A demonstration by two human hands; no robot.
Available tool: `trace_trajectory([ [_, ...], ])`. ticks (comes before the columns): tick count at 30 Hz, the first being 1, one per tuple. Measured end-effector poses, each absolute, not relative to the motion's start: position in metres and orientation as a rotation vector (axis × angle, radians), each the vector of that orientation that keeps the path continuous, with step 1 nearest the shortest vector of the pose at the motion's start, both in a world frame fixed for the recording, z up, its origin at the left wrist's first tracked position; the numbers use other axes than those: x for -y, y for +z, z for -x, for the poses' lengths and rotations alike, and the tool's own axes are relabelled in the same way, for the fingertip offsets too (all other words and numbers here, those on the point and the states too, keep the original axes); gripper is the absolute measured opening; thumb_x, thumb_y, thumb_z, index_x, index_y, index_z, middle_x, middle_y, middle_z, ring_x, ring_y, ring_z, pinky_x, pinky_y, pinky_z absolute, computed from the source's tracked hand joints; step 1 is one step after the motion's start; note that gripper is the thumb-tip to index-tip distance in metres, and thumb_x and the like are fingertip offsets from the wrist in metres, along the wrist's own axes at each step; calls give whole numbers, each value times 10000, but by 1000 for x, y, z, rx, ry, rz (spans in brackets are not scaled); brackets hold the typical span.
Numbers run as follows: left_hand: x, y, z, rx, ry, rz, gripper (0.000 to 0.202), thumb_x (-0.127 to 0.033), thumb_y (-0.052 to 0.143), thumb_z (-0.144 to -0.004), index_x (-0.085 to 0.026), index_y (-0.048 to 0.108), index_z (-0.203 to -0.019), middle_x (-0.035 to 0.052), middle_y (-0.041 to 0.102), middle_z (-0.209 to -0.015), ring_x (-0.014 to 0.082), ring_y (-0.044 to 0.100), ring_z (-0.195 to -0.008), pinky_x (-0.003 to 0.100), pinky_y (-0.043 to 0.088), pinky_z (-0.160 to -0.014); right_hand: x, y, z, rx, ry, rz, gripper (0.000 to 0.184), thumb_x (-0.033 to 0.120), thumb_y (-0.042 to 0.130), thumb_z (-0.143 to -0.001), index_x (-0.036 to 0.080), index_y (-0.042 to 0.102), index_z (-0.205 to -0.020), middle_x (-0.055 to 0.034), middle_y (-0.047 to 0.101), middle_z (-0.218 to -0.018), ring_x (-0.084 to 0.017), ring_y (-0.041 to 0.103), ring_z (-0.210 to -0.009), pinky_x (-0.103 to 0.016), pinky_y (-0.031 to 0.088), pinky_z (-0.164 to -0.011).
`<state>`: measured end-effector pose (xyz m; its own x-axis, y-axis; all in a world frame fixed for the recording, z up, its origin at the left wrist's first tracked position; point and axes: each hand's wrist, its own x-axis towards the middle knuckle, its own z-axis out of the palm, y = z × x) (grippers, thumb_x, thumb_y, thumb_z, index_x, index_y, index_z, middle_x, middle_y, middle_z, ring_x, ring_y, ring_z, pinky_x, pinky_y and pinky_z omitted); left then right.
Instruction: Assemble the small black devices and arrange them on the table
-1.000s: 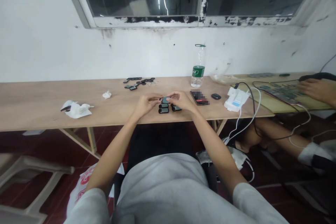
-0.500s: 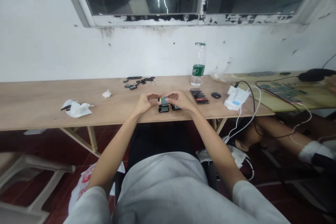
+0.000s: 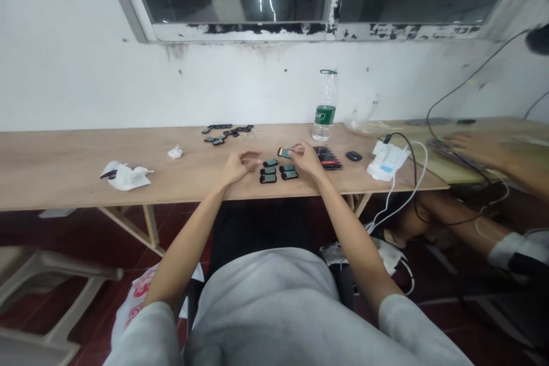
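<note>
Small black-edged flat pieces with grey-green faces lie in two columns before me; their exact kind is unclear. The left column (image 3: 268, 171) has three and the right column (image 3: 289, 174) two. My right hand (image 3: 307, 158) pinches another such piece (image 3: 283, 152), showing a yellow strip at one end, just beyond the right column. Beside the left column, my left hand (image 3: 240, 166) has its fingers apart and holds nothing. Farther back lies a loose group of similar dark pieces (image 3: 218, 140) with tiny pale bits (image 3: 251, 134) next to it.
A water bottle (image 3: 325, 115) stands near the wall. Right of my hands are a phone (image 3: 328, 158), a small black oval object (image 3: 354, 156) and a white box with cables (image 3: 387, 160). Crumpled tissues (image 3: 128, 177) lie left. Another person's arm (image 3: 493, 154) reaches in at the far right.
My hands have moved apart, the right one going right and away with a piece. A piece now lies at the top of the left column. The other person's arm has come into view.
</note>
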<state>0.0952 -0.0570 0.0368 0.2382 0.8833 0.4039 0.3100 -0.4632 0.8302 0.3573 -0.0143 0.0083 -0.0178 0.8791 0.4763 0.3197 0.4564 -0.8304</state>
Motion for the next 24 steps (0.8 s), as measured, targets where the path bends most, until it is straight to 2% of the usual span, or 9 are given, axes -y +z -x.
trace_trajectory([
  [3, 55, 38, -86, -1146, 1171, -1893, 518, -529, 847, -707, -157, 741, -1052, 136, 752, -1184, 299, 736, -1004, 460, 626, -897, -1, -3, -378, 1623, 449, 1247, 172, 186, 632, -807, 159, 646, -977, -59, 725, -891, -200, 683, -846, -362, 552, -890],
  [6, 51, 37, -78, -1186, 1166, -1872, 498, -537, 862, -681, -166, 742, -990, 128, 772, -1128, 311, 735, -1015, 482, 614, -928, -7, -11, -387, 1652, 430, 1331, 148, 152, 614, -810, 152, 676, -945, -87, 741, -937, -214, 691, -887, -368, 538, -923],
  [11, 44, 32, -73, -1212, 1151, -1867, 478, -519, 874, -667, -164, 752, -963, 137, 775, -1093, 317, 743, -989, 483, 616, -915, -9, -13, -382, 1744, 541, 1322, 140, 215, 648, -864, 156, 740, -953, -141, 761, -1097, -280, 704, -1068, -414, 486, -1042],
  [14, 41, 30, -71, -1202, 1154, -1876, 473, -527, 870, -666, -165, 749, -947, 139, 774, -1084, 315, 741, -985, 472, 618, -904, -9, -11, -380, 1788, 573, 1259, 172, 265, 625, -910, 171, 745, -991, -129, 751, -1172, -274, 667, -1178, -417, 439, -1108],
  [20, 37, 28, -65, -1208, 1160, -1926, 460, -533, 840, -690, -169, 755, -958, 134, 774, -1052, 302, 737, -983, 453, 607, -908, -1, -9, -381, 1989, 618, 1167, 202, 300, 612, -936, 184, 725, -815, -49, 782, -910, -235, 695, -953, -360, 510, -994],
  [24, 36, 29, -61, -1232, 1156, -1957, 476, -547, 829, -698, -165, 757, -973, 141, 769, -1085, 308, 728, -1018, 456, 590, -939, 2, -3, -378, 2077, 570, 1150, 203, 214, 563, -949, 190, 751, -875, -60, 781, -925, -247, 693, -979, -399, 501, -1024],
])
